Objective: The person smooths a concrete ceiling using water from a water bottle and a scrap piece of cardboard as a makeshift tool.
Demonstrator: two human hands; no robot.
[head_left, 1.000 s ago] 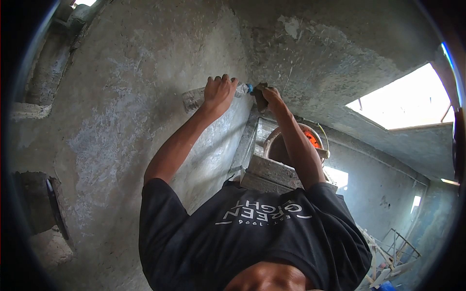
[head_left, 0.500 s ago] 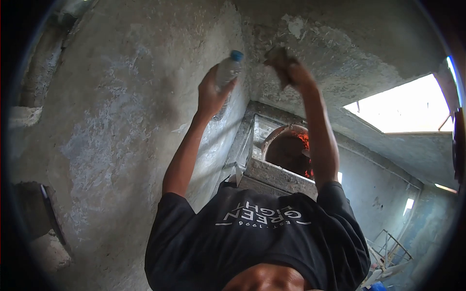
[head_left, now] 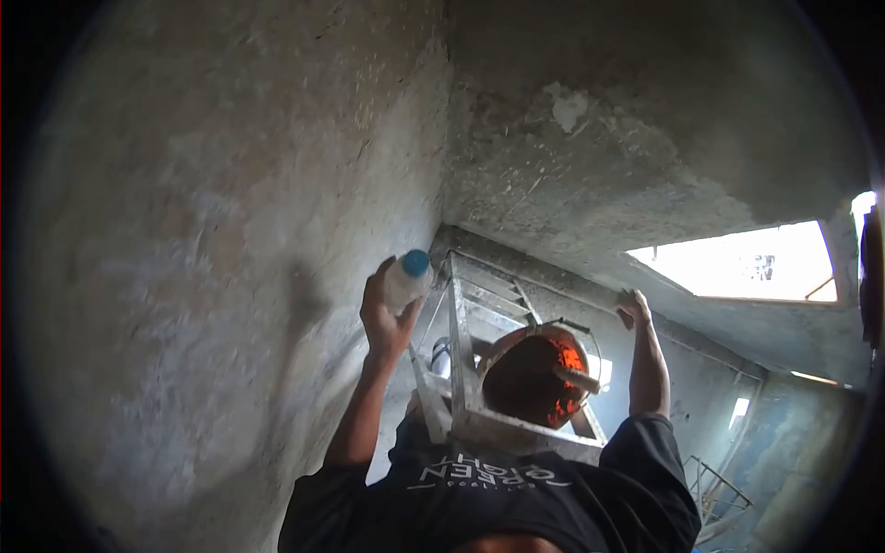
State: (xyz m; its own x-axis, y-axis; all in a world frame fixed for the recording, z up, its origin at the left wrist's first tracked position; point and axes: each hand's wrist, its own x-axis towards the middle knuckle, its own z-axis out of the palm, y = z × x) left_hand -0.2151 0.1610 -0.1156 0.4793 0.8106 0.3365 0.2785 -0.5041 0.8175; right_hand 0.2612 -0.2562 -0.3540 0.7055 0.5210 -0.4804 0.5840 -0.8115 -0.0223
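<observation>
My left hand [head_left: 382,320] is wrapped round a clear plastic bottle [head_left: 403,285] with a blue cap, its capped end towards me, close to the left wall. My right hand [head_left: 636,308] is raised at the right, apart from the bucket, below the bright opening. Its fingers are mostly turned away, and whether it holds anything cannot be made out. Between my arms is a bucket [head_left: 521,380] with a wire handle, a dark inside and an orange-red patch. A pale stick-like handle [head_left: 577,378] pokes over its right side.
A whitish, stained frame with rungs [head_left: 464,369] stands round the bucket, right in front of my chest. The rough plastered wall [head_left: 230,230] rises at the left. A bright opening [head_left: 747,263] is at the right. A thin metal frame [head_left: 719,488] stands lower right.
Both hands have come lower in view, the right one also moving right, away from the corner. The brown, blurred piece seen in it before no longer shows. The bottle stays in my left hand.
</observation>
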